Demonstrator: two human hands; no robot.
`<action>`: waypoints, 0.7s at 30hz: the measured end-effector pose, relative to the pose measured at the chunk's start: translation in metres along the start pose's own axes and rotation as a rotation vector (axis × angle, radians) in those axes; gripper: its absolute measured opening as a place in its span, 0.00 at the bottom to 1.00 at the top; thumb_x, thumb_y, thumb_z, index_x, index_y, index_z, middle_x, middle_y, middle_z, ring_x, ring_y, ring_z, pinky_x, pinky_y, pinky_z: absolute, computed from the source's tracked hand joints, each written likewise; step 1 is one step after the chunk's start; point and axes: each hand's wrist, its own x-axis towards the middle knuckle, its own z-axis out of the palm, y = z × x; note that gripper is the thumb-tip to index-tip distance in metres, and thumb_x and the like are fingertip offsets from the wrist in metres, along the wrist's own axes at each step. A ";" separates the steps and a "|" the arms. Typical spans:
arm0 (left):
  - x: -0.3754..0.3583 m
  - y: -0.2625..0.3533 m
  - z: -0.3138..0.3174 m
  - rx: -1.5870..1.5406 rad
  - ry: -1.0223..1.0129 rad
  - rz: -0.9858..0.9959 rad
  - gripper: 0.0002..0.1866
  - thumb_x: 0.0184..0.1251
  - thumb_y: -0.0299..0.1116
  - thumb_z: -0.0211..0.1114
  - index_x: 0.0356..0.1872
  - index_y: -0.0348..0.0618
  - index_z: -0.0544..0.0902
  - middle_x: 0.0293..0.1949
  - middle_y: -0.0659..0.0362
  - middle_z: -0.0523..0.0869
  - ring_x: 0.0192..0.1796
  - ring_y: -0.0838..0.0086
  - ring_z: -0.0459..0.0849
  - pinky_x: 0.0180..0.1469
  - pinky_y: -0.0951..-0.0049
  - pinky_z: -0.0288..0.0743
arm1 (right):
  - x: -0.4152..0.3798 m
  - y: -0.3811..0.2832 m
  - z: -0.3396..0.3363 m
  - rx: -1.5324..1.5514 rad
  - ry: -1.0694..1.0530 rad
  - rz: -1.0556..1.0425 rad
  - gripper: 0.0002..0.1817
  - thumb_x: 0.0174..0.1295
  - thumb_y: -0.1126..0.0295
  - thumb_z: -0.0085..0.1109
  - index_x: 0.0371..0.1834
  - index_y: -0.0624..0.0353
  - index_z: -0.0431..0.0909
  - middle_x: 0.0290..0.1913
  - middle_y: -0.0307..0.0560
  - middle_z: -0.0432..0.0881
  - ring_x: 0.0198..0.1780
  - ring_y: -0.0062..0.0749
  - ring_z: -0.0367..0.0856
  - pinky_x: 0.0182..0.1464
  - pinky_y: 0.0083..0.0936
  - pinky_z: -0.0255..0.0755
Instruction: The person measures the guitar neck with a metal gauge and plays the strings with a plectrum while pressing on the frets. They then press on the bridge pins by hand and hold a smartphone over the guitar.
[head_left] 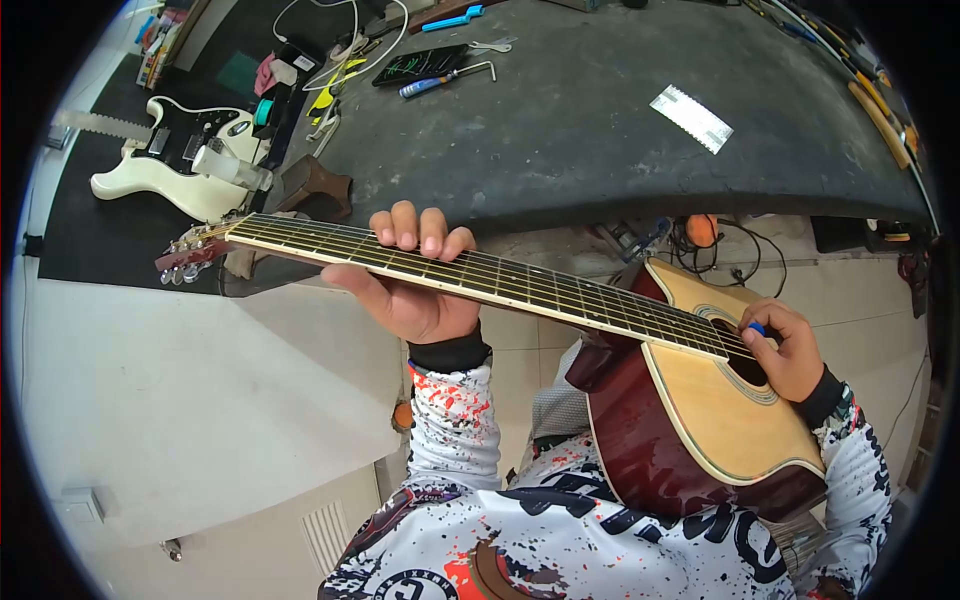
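Note:
An acoustic guitar (740, 410) with a pale wooden top and dark red sides lies across my body, its neck running up to the left. My left hand (425, 300) is wrapped round the neck (520, 285) from below. Its fingertips rest along the strings at the far edge, while the thumb shows along the near edge. Over the sound hole (745, 365), my right hand (790, 355) pinches a blue guitar pick (757, 328) close to the strings. The headstock (192, 250) with its tuning pegs reaches out over the left part of the bench.
Beyond the guitar stretches a dark workbench (580, 130). A notched metal plate (692, 118), a blue-handled hex driver (430, 85) and a black tablet-like thing (420, 65) lie on it. A white electric guitar (150, 180) and a brown wooden block (315, 185) are near the headstock.

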 end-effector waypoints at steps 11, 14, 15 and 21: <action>-0.003 -0.013 0.003 0.128 0.141 0.064 0.29 0.67 0.68 0.53 0.35 0.49 0.69 0.28 0.62 0.70 0.28 0.70 0.74 0.31 0.70 0.67 | -0.001 0.002 0.000 -0.104 0.087 0.122 0.03 0.64 0.77 0.58 0.34 0.66 0.76 0.33 0.43 0.76 0.34 0.23 0.75 0.37 0.20 0.70; -0.002 -0.014 0.004 0.121 0.126 0.071 0.30 0.68 0.67 0.53 0.35 0.46 0.70 0.27 0.61 0.69 0.28 0.70 0.72 0.32 0.70 0.66 | 0.000 0.000 0.002 -0.130 0.108 0.098 0.03 0.64 0.77 0.59 0.33 0.66 0.76 0.33 0.43 0.78 0.34 0.24 0.75 0.37 0.20 0.69; -0.002 -0.014 0.004 0.136 0.126 0.081 0.29 0.69 0.66 0.53 0.35 0.47 0.70 0.27 0.61 0.69 0.28 0.71 0.72 0.32 0.70 0.66 | 0.000 -0.004 0.002 -0.089 0.097 0.153 0.04 0.63 0.77 0.58 0.32 0.66 0.75 0.34 0.45 0.79 0.35 0.27 0.75 0.40 0.24 0.69; -0.002 -0.015 0.009 0.201 0.196 0.134 0.28 0.69 0.66 0.54 0.35 0.48 0.68 0.29 0.62 0.67 0.29 0.72 0.72 0.34 0.70 0.66 | 0.001 0.016 0.003 -0.096 0.073 0.167 0.04 0.63 0.75 0.59 0.33 0.65 0.78 0.32 0.44 0.79 0.33 0.24 0.75 0.37 0.21 0.70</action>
